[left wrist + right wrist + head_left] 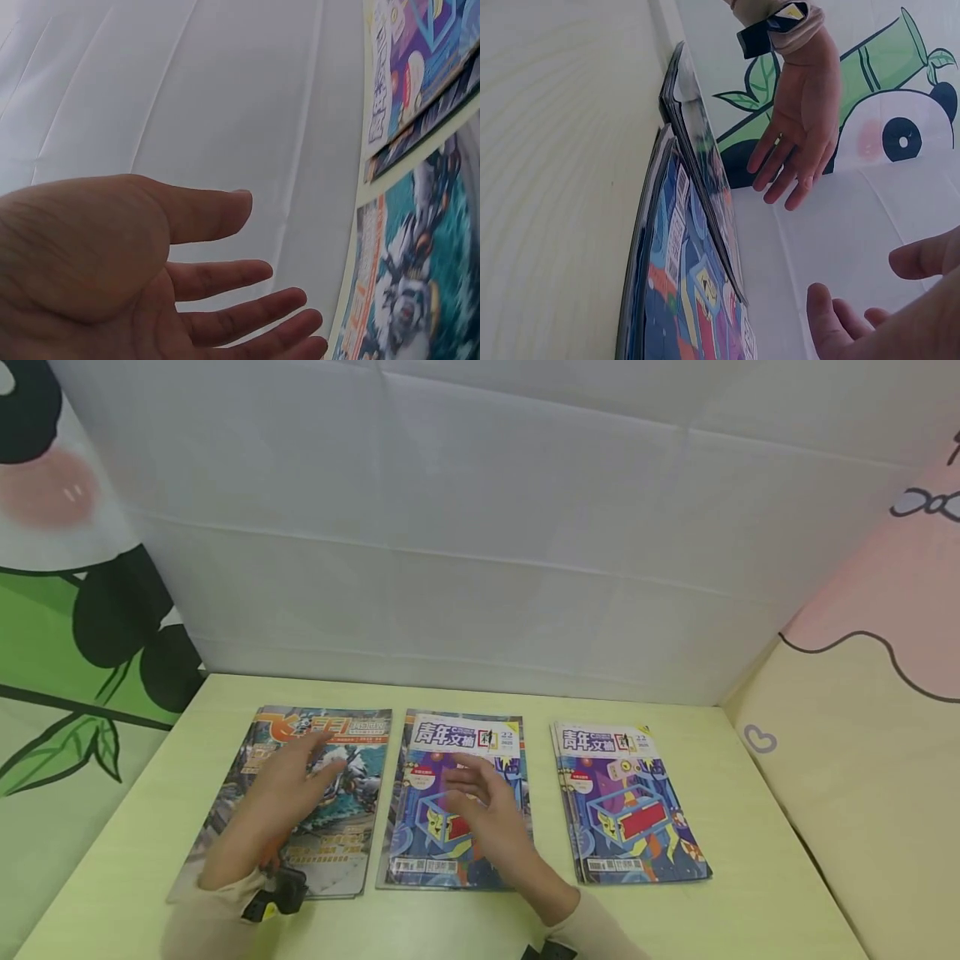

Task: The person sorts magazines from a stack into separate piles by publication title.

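Observation:
Three piles of magazines lie side by side on the table. My left hand (288,793) hovers over the left magazine pile (341,818), whose top cover is grey and teal with orange lettering. In the left wrist view, that hand's fingers are spread and loosely straight, holding nothing. My right hand (495,818) is above the middle magazine pile (423,843), topped by a purple and blue cover, with a larger magazine's edge showing beneath. In the right wrist view, the right hand's (885,322) fingers are relaxed, apart from the covers. The right magazine pile (630,818) has the same purple cover, untouched.
A pale yellow table (750,860) bears the piles. Behind it rises a white cloth wall (480,552). Printed panels with cartoon figures stand on the left (67,627) and right (870,718) sides. Dark wrist cameras (288,891) sit at both cuffs.

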Tool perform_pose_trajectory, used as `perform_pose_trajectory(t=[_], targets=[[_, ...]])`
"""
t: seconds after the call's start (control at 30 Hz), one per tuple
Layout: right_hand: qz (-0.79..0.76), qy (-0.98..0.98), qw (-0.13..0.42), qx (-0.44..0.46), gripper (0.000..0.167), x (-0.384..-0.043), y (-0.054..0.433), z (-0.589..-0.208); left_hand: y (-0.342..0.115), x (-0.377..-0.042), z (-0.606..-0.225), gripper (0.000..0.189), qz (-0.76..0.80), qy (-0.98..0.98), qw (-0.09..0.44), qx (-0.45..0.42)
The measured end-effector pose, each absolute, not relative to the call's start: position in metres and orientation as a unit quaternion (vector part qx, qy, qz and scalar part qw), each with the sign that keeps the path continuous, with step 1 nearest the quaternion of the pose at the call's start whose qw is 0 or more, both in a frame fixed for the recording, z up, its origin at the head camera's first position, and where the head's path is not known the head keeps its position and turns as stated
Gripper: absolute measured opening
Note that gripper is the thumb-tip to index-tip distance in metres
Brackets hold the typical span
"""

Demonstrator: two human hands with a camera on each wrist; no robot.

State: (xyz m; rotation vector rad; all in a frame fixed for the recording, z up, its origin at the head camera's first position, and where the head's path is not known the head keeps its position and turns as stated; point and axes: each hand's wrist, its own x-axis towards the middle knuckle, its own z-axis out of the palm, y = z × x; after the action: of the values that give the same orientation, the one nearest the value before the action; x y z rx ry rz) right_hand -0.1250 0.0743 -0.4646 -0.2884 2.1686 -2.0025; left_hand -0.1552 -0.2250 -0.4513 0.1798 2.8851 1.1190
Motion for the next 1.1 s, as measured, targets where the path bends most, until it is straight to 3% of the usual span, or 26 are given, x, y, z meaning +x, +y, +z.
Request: perform_pose_trajectory(t=[0.73, 1.1], targets=[[-0.667, 0.744, 0.035, -0.019, 0.050, -0.133, 0.129, -0.465, -0.180, -0.150, -0.453, 0.050, 0.432, 0.897, 0.021, 0.096], [-0.638, 0.770, 0.025, 0.012, 0.050, -0.149, 0.140, -0.472, -0.169, -0.152, -0.461, 0.049, 0.452, 0.887, 0.059, 0.078]])
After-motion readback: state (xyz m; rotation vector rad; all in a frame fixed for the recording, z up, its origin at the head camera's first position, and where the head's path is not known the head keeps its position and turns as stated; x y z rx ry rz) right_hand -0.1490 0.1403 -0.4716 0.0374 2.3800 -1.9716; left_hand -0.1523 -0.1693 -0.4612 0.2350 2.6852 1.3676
